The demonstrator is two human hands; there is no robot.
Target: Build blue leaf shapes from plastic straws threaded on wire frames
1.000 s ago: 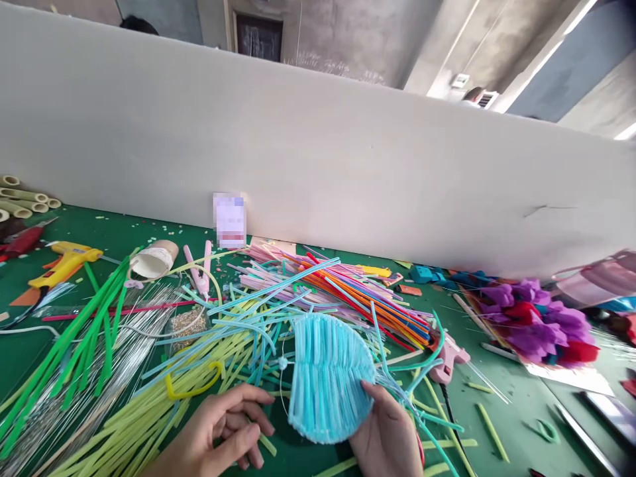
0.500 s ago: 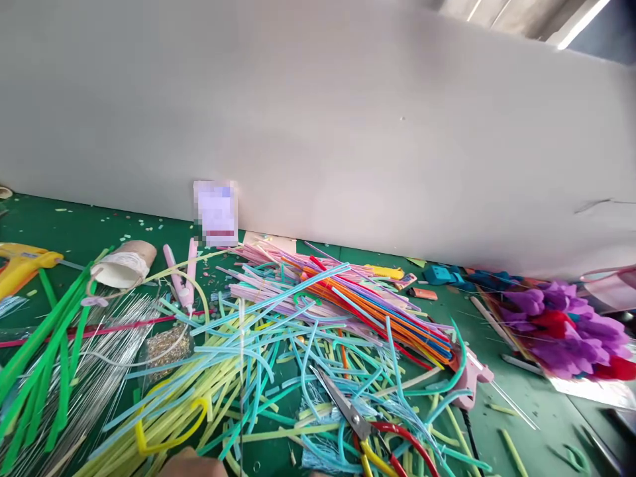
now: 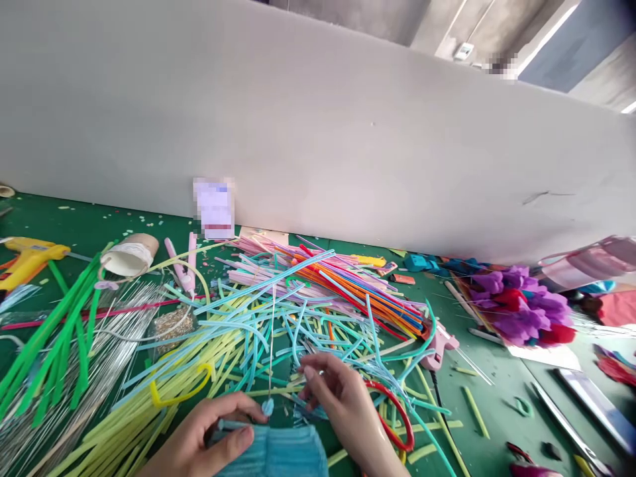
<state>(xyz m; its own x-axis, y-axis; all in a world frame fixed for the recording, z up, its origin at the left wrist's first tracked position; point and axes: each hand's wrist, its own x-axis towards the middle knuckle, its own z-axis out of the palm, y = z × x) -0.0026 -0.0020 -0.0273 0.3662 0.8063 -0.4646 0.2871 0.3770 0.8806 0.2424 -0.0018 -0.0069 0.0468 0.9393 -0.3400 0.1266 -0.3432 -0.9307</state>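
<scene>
My left hand [image 3: 213, 430] is closed at the bottom edge, its thumb pressed on a flat piece of teal-blue pipe cleaners [image 3: 278, 450] laid side by side. Close to the left index fingertip, a thin wire [image 3: 271, 344] stands nearly upright with a small light-blue fuzzy tip [image 3: 268, 407] at its lower end. My right hand [image 3: 342, 404] hovers over the scissors, its fingers loosely bent and apart, with nothing plainly held. The red scissors handle [image 3: 405, 424] shows beside the right wrist; the hand hides most of the blades.
Loose pipe cleaners [image 3: 173, 391] cover the green table. Beyond lies an orange bundle [image 3: 358, 291]. A pink glue gun [image 3: 436, 348] and purple-red flowers [image 3: 527, 308] are at right; a yellow glue gun [image 3: 34, 255], wires and a cardboard roll [image 3: 133, 255] at left. A white panel [image 3: 298, 132] stands behind.
Both hands have come up into view, the left bringing the teal-blue piece. My right hand now covers the scissors blades. The view has shifted right, showing more of the table there.
</scene>
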